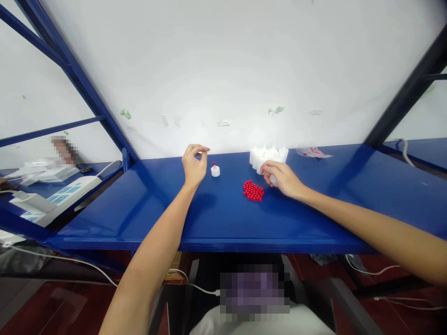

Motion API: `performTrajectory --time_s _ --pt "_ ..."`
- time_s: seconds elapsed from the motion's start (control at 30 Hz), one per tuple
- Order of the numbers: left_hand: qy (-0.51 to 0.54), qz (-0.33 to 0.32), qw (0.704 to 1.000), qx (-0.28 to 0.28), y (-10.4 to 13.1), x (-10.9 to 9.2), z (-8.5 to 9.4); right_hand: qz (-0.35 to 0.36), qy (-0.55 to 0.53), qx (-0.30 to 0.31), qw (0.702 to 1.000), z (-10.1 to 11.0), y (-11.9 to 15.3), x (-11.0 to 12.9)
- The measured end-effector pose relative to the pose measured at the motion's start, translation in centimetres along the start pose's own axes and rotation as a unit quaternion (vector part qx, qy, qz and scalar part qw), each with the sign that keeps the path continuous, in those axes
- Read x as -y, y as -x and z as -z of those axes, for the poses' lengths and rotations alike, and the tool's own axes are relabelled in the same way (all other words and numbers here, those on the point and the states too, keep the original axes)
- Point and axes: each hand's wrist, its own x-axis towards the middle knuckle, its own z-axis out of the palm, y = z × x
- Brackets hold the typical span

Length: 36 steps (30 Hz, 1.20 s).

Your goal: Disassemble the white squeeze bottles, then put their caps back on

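Note:
My left hand [194,163] is raised above the blue tabletop [216,218], thumb and forefinger drawn together in a pinch. Anything between those fingertips is too small to make out. Just right of it stands a squat white spouted cap [215,171] with a small red tip [214,164] on top. My right hand [281,177] is closed around a white piece [273,180], mostly hidden by the fingers, that looks like another spouted cap. Behind that hand is a group of white spouted caps [256,159]. Several small red tips [253,190] lie in a pile between my hands.
A clear plastic bag [314,152] with red contents lies at the back right, against the white wall [237,70]. Blue metal posts [87,88] frame the table. At left, a white power strip [66,197] and white boxes [52,174] sit on a neighbouring surface.

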Motion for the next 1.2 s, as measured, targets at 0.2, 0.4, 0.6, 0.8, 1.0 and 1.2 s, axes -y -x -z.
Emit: performTrajectory --time_s 0.2,0.4,0.6,0.8,1.0,1.2 --pt "-0.139 0.129 0.980 -0.061 -2.2 3.9 3.5 0.001 0.023 0.017 1.000 0.0 0.1 -0.1" --pt "-0.248 0.205 0.947 -0.017 -2.3 7.6 9.1 0.023 0.079 0.058 0.995 -0.4 0.5 0.2" --pt "-0.382 0.253 0.887 0.061 -0.9 9.0 12.7 0.048 0.094 0.074 0.992 -0.5 0.7 0.5" --pt "-0.450 0.309 0.826 0.141 -0.7 9.6 12.2 0.089 0.134 0.101 0.982 -0.5 0.7 0.4" --pt "-0.493 0.266 0.825 0.082 -0.8 9.2 12.6 0.091 0.147 0.122 0.977 -0.4 0.7 0.1" --pt "-0.474 0.277 0.828 0.114 -0.6 9.6 13.7 0.095 0.163 0.133 0.973 -0.4 0.8 0.1"
